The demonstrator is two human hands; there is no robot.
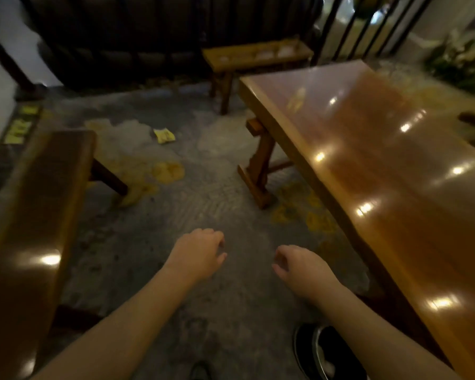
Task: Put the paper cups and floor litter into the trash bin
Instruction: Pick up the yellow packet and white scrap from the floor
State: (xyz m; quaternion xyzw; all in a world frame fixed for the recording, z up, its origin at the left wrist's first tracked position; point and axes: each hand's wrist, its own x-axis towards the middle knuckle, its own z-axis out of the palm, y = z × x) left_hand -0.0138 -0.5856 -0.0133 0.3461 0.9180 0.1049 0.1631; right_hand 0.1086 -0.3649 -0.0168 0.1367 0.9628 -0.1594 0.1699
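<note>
A crumpled yellow wrapper [164, 136] lies on the grey floor well ahead, near the far end of the left bench. My left hand [196, 253] and my right hand [299, 266] hang side by side over the floor in the aisle, fingers loosely curled and apart, with nothing in either. A black round trash bin [317, 352] with pale litter inside stands at the bottom right, partly hidden under my right forearm. No paper cup is in view on the table or floor.
A glossy wooden table [381, 165] fills the right side, its leg [261, 165] jutting into the aisle. A dark wooden bench [30, 215] runs along the left. A small bench [255, 56] stands at the back before a dark railing. Yellow stains mark the floor.
</note>
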